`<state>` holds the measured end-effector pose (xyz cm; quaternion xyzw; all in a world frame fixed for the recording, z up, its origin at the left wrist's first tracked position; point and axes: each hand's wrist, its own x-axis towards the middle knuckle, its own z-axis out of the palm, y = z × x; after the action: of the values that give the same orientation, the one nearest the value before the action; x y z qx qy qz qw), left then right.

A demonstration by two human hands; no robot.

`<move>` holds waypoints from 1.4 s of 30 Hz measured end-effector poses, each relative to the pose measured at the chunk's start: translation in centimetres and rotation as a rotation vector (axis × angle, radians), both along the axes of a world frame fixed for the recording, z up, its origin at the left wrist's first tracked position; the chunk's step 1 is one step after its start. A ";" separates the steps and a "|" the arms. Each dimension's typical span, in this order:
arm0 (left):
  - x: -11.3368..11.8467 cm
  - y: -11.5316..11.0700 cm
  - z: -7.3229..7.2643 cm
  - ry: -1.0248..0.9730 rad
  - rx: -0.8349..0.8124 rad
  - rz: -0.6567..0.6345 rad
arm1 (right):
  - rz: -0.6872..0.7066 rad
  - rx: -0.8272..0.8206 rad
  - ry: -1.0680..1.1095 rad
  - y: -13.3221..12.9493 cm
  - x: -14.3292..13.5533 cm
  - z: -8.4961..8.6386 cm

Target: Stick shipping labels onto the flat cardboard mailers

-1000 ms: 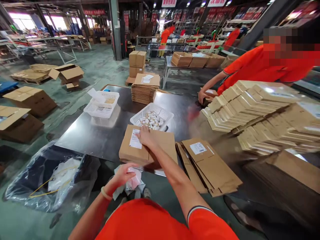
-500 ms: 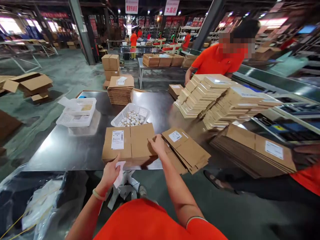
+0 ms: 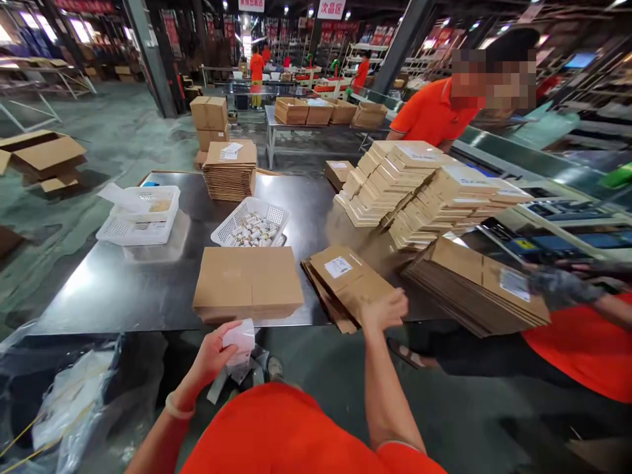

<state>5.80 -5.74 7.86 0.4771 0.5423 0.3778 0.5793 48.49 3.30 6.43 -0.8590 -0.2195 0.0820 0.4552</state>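
Note:
My left hand [image 3: 215, 355] is closed on a small white label sheet [image 3: 240, 339], just in front of the table edge. Behind it lies a stack of flattened cardboard cartons [image 3: 247, 280], with no label on its top face. My right hand [image 3: 384, 309], slightly blurred, is at the right edge of a second, skewed pile of flattened cartons [image 3: 353, 273]. Its fingers stretch outward. The top carton there bears a white shipping label [image 3: 338, 266].
On the metal table [image 3: 123, 289] are a white basket of small bottles [image 3: 254, 229], white trays [image 3: 143, 220] and a carton stack [image 3: 230, 171]. Pale boxes [image 3: 409, 178] are heaped at right. One co-worker [image 3: 434, 108] leans behind them; another's gloved hand [image 3: 563, 286] touches cartons [image 3: 474, 283].
The labelled carton has gone from the front stack to the right pile, leaving an unlabelled top. My right hand has moved right. The gloved hand has come into view.

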 end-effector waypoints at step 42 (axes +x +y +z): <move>-0.7 3.0 -2.7 -0.159 -0.253 0.231 | 1.192 0.181 -0.009 13.3 -27.6 3.9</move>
<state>5.08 -2.73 5.21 0.3037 0.5893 0.4068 0.6285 20.93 16.56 10.38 -0.5462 -0.6712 0.3005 0.4011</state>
